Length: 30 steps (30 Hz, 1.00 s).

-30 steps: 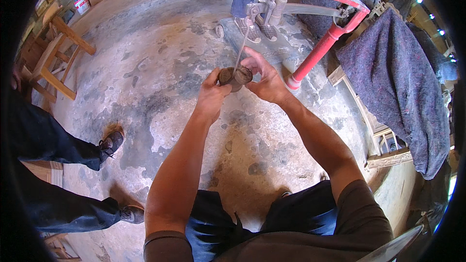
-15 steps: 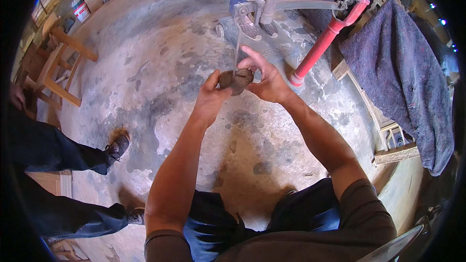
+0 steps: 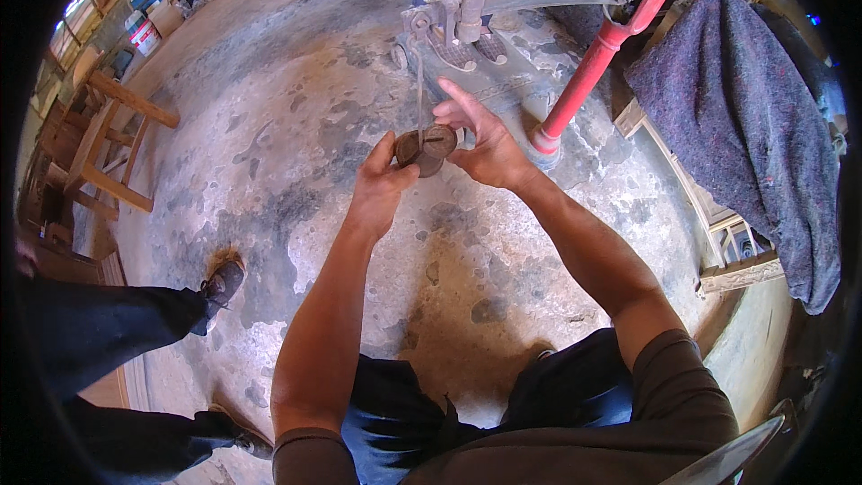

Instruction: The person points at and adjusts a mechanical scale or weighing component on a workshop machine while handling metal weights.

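Observation:
Between my hands is a small dark brown piece with rounded lobes, with a narrow dark slot in its right lobe. A thin upright metal strip comes down from the arm of a red machine and meets the piece at its middle; whether it passes through, I cannot tell. My left hand grips the left edge, thumb on top. At the right edge, my right hand holds the piece between thumb and fingers, its index finger raised beside the strip.
A wooden stool stands at the left, near another person's legs and shoes. At the right, a grey-purple blanket drapes over a pale wooden frame. Buckets and boxes sit at the far left. The concrete floor is patchy.
The machine and the piece appear a little farther left, as the view has shifted. The slot in the right lobe shows more plainly. Both hands keep their hold.

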Each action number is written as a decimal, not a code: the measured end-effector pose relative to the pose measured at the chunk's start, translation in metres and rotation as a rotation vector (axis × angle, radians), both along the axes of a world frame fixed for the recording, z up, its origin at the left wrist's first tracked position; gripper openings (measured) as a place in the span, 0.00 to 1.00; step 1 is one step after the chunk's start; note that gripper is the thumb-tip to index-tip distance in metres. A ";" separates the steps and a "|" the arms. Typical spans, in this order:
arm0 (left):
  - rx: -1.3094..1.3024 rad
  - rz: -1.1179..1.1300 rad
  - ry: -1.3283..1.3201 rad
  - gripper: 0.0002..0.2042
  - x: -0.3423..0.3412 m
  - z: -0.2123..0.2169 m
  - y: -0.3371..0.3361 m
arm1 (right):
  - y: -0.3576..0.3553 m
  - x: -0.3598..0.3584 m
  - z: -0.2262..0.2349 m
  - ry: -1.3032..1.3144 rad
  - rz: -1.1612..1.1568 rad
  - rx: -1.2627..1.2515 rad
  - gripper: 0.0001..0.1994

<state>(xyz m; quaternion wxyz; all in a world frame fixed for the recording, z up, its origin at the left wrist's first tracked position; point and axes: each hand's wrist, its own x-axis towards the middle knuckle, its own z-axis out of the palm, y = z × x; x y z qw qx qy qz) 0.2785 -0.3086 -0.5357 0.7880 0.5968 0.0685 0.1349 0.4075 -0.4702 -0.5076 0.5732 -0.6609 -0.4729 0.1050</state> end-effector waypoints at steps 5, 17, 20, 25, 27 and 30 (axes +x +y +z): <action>0.040 -0.009 0.037 0.34 0.002 -0.007 0.000 | 0.002 -0.006 -0.005 -0.065 -0.018 0.017 0.50; 0.049 -0.077 0.086 0.36 -0.010 0.007 0.002 | 0.010 -0.010 -0.012 0.160 0.063 0.076 0.50; 0.034 -0.099 0.072 0.37 -0.013 0.012 0.002 | 0.001 0.004 -0.028 0.203 -0.047 0.080 0.49; 0.105 -0.003 0.086 0.35 -0.013 0.007 -0.001 | -0.020 0.032 -0.061 0.481 -0.296 0.125 0.39; 0.167 0.001 0.033 0.39 -0.004 -0.020 0.009 | -0.026 0.046 -0.073 0.455 -0.362 0.166 0.33; 0.095 0.044 0.094 0.43 -0.014 -0.013 0.023 | -0.003 0.035 -0.050 0.331 -0.434 0.209 0.26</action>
